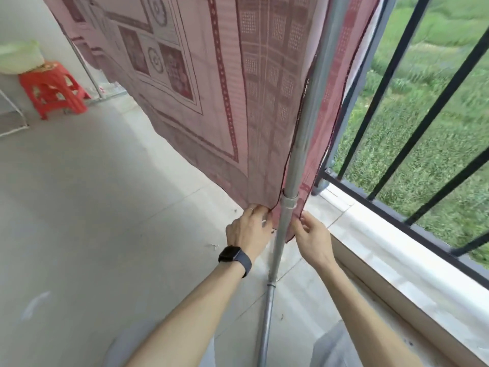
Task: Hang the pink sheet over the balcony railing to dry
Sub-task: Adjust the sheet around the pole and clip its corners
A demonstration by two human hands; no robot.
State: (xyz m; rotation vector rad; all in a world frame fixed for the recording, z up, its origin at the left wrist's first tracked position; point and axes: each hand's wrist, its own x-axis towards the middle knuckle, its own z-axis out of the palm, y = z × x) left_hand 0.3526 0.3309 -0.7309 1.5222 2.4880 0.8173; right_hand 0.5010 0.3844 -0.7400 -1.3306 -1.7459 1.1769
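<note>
The pink patterned sheet (201, 83) hangs folded over something above the frame, one layer on each side of a grey metal pole (288, 207). My left hand (250, 230), with a dark watch on its wrist, pinches the bottom corner of the near layer just left of the pole. On the other side of the pole, my right hand (312, 238) grips the bottom corner of the far layer. The black balcony railing (391, 207) runs along the right, past the sheet. The top of the sheet is out of view.
A low white ledge (397, 250) carries the railing, with green grass beyond. A red plastic stool (53, 91) with a pale bundle on it stands at the far left by the wall. A white wire frame (16, 115) sits beside it. Grey tiled floor lies in between.
</note>
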